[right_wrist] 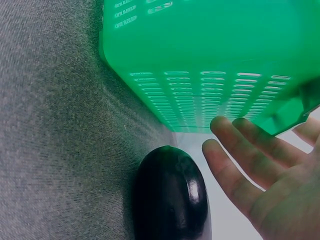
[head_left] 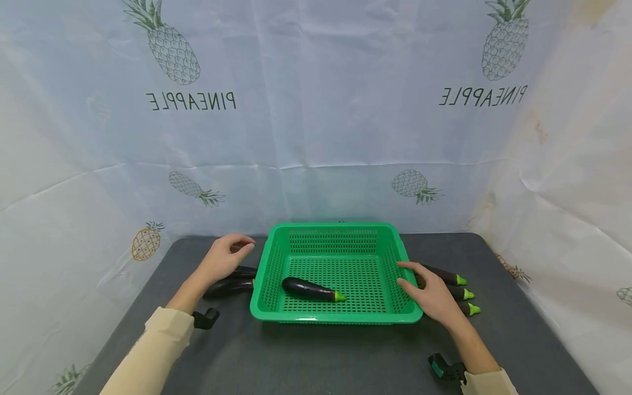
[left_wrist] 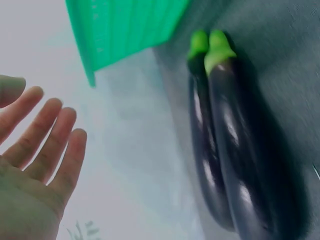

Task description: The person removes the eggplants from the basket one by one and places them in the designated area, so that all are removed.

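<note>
A green plastic basket [head_left: 336,317] with slotted walls stands in the middle of the table, and one dark eggplant [head_left: 308,289] lies inside it, green stem end to the right. My left hand [head_left: 223,259] is raised over two eggplants [left_wrist: 230,135] left of the basket, its fingers apart and holding nothing. At the basket's right rim is my right hand [head_left: 430,293], fingers loosely extended and thumb apart. Its fingertips overlap that rim in the head view. Three eggplants [head_left: 456,293] lie beside the basket under and beyond this hand, partly hidden by it.
The dark grey table [head_left: 316,359] ends at the back against a white curtain [head_left: 316,126] printed with pineapples, which also hangs at both sides. Black wrist devices [head_left: 446,368] show on both arms.
</note>
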`<state>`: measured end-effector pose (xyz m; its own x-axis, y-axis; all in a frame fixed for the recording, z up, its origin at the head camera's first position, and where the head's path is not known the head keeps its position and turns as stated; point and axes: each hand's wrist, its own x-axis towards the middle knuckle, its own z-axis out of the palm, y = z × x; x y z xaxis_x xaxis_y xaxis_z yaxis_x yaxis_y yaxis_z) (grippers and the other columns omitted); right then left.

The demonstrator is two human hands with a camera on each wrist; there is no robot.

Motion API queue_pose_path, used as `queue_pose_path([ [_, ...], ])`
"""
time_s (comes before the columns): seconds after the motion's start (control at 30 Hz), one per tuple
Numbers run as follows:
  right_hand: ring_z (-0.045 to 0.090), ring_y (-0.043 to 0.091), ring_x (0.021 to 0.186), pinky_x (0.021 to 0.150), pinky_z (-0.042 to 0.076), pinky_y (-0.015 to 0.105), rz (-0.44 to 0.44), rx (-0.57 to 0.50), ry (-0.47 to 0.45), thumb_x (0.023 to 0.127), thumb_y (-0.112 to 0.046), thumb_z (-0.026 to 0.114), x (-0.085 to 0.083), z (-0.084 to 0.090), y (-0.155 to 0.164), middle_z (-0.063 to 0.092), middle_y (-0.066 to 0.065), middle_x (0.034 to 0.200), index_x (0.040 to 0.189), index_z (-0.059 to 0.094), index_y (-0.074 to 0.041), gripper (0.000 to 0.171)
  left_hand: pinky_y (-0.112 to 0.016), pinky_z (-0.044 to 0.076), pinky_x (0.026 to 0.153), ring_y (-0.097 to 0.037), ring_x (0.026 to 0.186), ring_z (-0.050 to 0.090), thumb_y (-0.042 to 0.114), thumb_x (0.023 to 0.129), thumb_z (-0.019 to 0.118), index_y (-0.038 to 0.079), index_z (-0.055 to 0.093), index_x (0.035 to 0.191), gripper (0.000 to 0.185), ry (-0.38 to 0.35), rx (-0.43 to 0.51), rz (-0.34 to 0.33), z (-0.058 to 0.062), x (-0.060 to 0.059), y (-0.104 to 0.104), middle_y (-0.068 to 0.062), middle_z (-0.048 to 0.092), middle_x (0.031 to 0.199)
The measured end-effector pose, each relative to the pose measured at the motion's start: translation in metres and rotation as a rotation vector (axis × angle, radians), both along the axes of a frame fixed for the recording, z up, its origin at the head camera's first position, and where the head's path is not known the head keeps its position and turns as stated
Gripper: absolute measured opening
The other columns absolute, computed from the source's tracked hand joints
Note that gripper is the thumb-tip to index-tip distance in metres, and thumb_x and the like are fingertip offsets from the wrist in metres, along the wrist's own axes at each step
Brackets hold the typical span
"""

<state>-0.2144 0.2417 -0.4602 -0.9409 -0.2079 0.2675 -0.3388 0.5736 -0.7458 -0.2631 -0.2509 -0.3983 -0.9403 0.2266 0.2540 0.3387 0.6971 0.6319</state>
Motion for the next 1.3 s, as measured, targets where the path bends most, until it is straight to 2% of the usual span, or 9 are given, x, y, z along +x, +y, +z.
queue_pose_path([
  [0.17,0.055,0.041,0.125,0.085,0.049,0.051,-0.001,0.003,0.003,0.103,-0.03,0.063,0.001,0.0,0.0,0.051,0.023,0.147,0.145,0.055,-0.006,0.049,-0.051,0.052,0.092,-0.031,0.107,0.064,0.025,0.105,0.06,0.004,0.07,0.122,0.028,0.02,0.014,-0.054,0.009,0.006,0.014,-0.011,0.067,0.117],
  [0.37,0.05,0.045,0.131,0.091,0.047,0.058,0.001,0.001,0.002,0.103,-0.03,0.063,0.001,0.001,0.0,0.05,0.023,0.148,0.145,0.054,-0.006,0.049,-0.049,0.053,0.091,-0.027,0.105,0.064,0.024,0.105,0.061,0.002,0.069,0.123,0.03,0.03,-0.004,-0.121,0.02,0.012,0.033,-0.009,0.066,0.117],
  [0.57,0.053,0.043,0.128,0.088,0.048,0.054,-0.004,0.002,0.004,0.103,-0.03,0.063,0.001,0.001,0.0,0.051,0.022,0.147,0.145,0.055,-0.007,0.048,-0.048,0.052,0.092,-0.023,0.107,0.063,0.027,0.105,0.061,0.008,0.069,0.123,0.028,0.022,-0.02,-0.192,0.025,0.017,0.051,-0.005,0.066,0.117],
  [0.73,0.053,0.042,0.127,0.088,0.049,0.053,0.001,-0.005,-0.002,0.103,-0.03,0.063,0.001,0.0,0.0,0.05,0.023,0.147,0.145,0.054,-0.008,0.048,-0.049,0.051,0.093,-0.024,0.108,0.062,0.026,0.104,0.061,0.009,0.068,0.125,0.027,0.014,-0.032,-0.244,0.02,0.02,0.064,-0.006,0.065,0.118],
  [0.97,0.054,0.042,0.127,0.089,0.049,0.054,-0.005,0.0,-0.006,0.103,-0.03,0.063,0.001,-0.001,0.0,0.051,0.022,0.147,0.145,0.054,-0.008,0.049,-0.051,0.048,0.097,-0.031,0.114,0.058,0.031,0.104,0.062,0.01,0.066,0.13,0.035,-0.079,-0.06,-0.291,0.01,0.027,0.083,-0.01,0.061,0.127],
  [1.13,0.052,0.044,0.129,0.091,0.048,0.057,-0.008,0.002,-0.006,0.103,-0.031,0.063,0.001,0.0,0.0,0.05,0.023,0.148,0.145,0.055,-0.008,0.048,-0.051,0.047,0.097,-0.031,0.119,0.056,0.035,0.103,0.062,0.013,0.066,0.131,0.035,-0.111,-0.158,-0.299,0.001,0.03,0.094,-0.007,0.058,0.132],
  [1.3,0.051,0.044,0.13,0.09,0.048,0.057,-0.005,0.003,-0.005,0.103,-0.031,0.064,0.001,0.0,0.0,0.05,0.022,0.148,0.145,0.055,-0.008,0.049,-0.053,0.046,0.099,-0.032,0.125,0.054,0.036,0.102,0.062,0.015,0.066,0.13,0.035,-0.098,-0.269,-0.302,-0.006,0.032,0.105,-0.007,0.056,0.135],
])
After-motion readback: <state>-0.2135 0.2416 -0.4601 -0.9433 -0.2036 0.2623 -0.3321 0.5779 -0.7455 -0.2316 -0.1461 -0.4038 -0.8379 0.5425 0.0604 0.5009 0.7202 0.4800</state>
